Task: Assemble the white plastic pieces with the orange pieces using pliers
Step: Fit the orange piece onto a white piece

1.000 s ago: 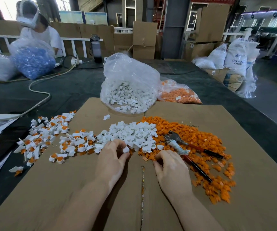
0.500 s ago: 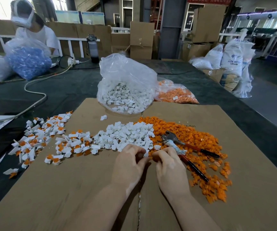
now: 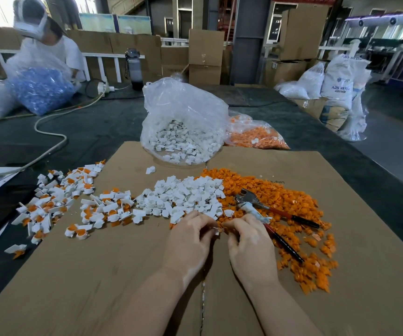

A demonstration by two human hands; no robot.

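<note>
Two bare hands meet at the near edge of the parts, low in the middle of the view. The left hand (image 3: 190, 241) has its fingers curled in, pinching a small white piece (image 3: 216, 230) at the fingertips; the right hand (image 3: 250, 243) is curled toward it too, fingertips almost touching the left's, though whether it holds an orange piece cannot be made out. Just beyond the right hand lie the pliers (image 3: 266, 209) — untouched, resting on the heap of loose orange pieces (image 3: 287, 202), their red-and-black handles pointing right. Left of that heap, touching it, is a pile of loose white pieces (image 3: 186, 195). Further left, a spread of finished pieces (image 3: 57, 202), white with orange fitted in, trails off the cardboard sheet (image 3: 98, 275). Behind stand a clear bag of white pieces (image 3: 183, 122) and a bag of orange pieces (image 3: 256, 134) — so a good batch seems done, with far more left to join.
</note>
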